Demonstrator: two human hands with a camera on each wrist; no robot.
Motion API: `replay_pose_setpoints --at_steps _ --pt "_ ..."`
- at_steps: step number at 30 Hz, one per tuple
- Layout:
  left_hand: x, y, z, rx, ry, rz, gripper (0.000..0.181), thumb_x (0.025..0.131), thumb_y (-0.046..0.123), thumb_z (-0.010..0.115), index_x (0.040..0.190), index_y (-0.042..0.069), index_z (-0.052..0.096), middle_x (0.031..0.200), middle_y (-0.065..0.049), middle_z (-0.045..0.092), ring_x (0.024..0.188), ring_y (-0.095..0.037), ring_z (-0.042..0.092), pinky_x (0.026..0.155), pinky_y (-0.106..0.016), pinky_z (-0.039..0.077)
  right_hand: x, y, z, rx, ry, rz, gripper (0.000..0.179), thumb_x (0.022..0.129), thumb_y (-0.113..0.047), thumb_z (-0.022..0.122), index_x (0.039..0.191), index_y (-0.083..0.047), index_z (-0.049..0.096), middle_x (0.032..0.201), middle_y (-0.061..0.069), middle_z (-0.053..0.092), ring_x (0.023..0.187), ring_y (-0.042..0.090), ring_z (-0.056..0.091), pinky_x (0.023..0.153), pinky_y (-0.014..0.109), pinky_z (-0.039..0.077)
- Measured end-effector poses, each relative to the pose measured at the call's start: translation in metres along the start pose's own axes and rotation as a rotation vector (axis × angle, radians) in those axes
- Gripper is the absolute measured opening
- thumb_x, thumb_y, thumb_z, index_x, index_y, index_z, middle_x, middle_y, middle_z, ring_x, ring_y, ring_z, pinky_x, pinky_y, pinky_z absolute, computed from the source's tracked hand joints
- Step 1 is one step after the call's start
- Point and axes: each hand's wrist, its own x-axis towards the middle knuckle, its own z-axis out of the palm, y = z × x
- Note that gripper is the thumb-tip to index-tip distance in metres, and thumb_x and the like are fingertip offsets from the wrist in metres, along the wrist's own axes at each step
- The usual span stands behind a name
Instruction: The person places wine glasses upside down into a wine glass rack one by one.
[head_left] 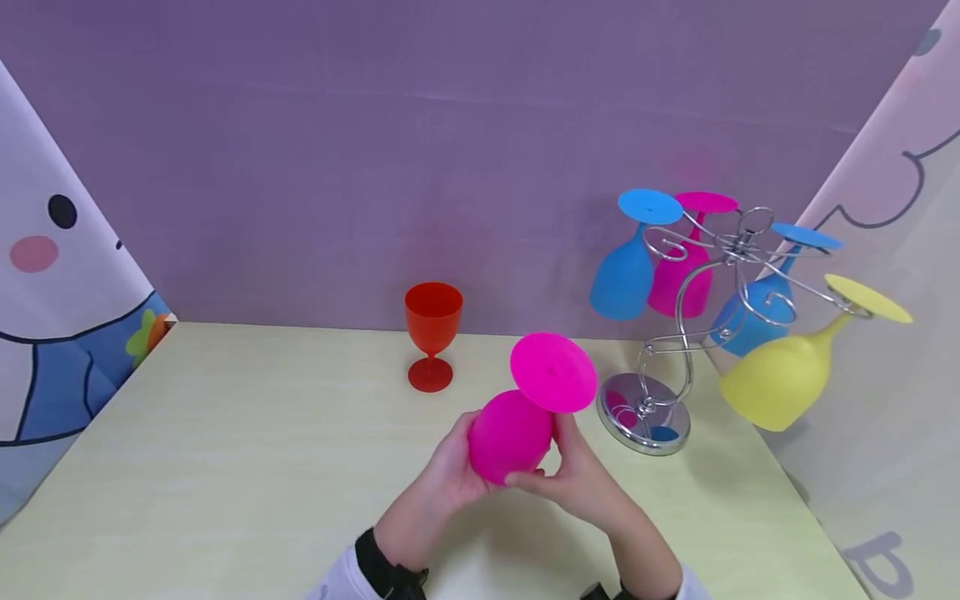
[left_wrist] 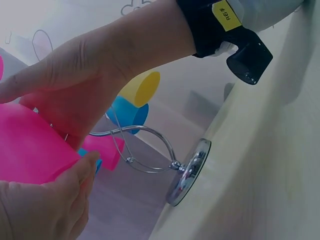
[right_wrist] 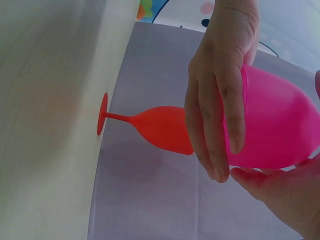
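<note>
A bright pink wine goblet point(head_left: 512, 437) is held upside down above the table, its round foot tilted up toward the head camera. My left hand point(head_left: 452, 468) grips the bowl from the left, fingers wrapped near the rim in the right wrist view. On the other side my right hand point(head_left: 581, 482) holds the same bowl between thumb and fingers. Beyond the hands, a red goblet point(head_left: 432, 312) stands upright on the table. To the right, a silver metal stemware rack point(head_left: 686, 333) carries two blue goblets point(head_left: 622, 279), a pink goblet point(head_left: 682, 279) and a yellow goblet point(head_left: 780, 379), all hanging bowl down.
The rack's round chrome base point(head_left: 645, 429) sits near the right edge of the pale table point(head_left: 225, 467). A purple backdrop point(head_left: 375, 167) rises behind the table. Printed cartoon panels point(head_left: 67, 292) flank it on both sides.
</note>
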Motion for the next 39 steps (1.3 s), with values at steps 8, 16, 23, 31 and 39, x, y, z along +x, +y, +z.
replay_pose_setpoints --at_steps 8,16,23,31,39 --pt "-0.0002 0.0 0.0007 -0.024 -0.012 -0.02 0.058 0.09 0.042 0.046 0.139 0.017 0.027 0.133 -0.011 0.035 0.119 -0.027 0.039 0.086 -0.031 0.049 0.0003 -0.0015 0.0027 -0.012 -0.001 0.011 0.089 0.073 -0.014 0.075 0.139 -0.024 0.017 0.135 0.005 0.034 0.123 0.024 0.034 0.095 0.053 0.04" --pt "-0.0009 0.0007 -0.0014 0.004 -0.025 -0.013 0.055 0.091 0.041 0.044 0.137 0.017 0.029 0.129 -0.009 0.038 0.115 -0.024 0.041 0.08 -0.026 0.05 -0.0007 0.0018 0.0046 -0.044 0.008 0.01 0.08 0.074 -0.018 0.075 0.136 -0.02 0.024 0.132 0.004 0.039 0.12 0.022 0.039 0.095 0.05 0.041" --pt "0.0015 -0.0003 -0.0006 0.0 -0.055 -0.012 0.057 0.089 0.042 0.048 0.136 0.018 0.029 0.13 -0.007 0.039 0.117 -0.023 0.039 0.08 -0.025 0.05 -0.0006 0.0014 0.0025 -0.048 0.016 0.019 0.078 0.074 -0.017 0.075 0.135 -0.022 0.027 0.128 0.001 0.043 0.117 0.019 0.042 0.093 0.048 0.043" --pt "0.0016 -0.0006 0.0007 0.017 -0.047 -0.006 0.056 0.089 0.042 0.047 0.136 0.018 0.03 0.128 -0.007 0.04 0.116 -0.023 0.04 0.079 -0.025 0.05 -0.0014 0.0013 0.0012 -0.055 0.026 0.042 0.077 0.072 -0.019 0.076 0.133 -0.023 0.03 0.127 0.001 0.045 0.117 0.019 0.043 0.093 0.05 0.042" --pt "0.0015 -0.0018 0.0014 0.032 -0.051 -0.005 0.055 0.089 0.043 0.047 0.135 0.017 0.031 0.127 -0.007 0.042 0.115 -0.023 0.042 0.079 -0.025 0.05 -0.0012 -0.0013 -0.0001 -0.052 0.027 0.05 0.072 0.072 -0.02 0.076 0.13 -0.021 0.034 0.126 0.0 0.047 0.115 0.018 0.044 0.092 0.049 0.043"
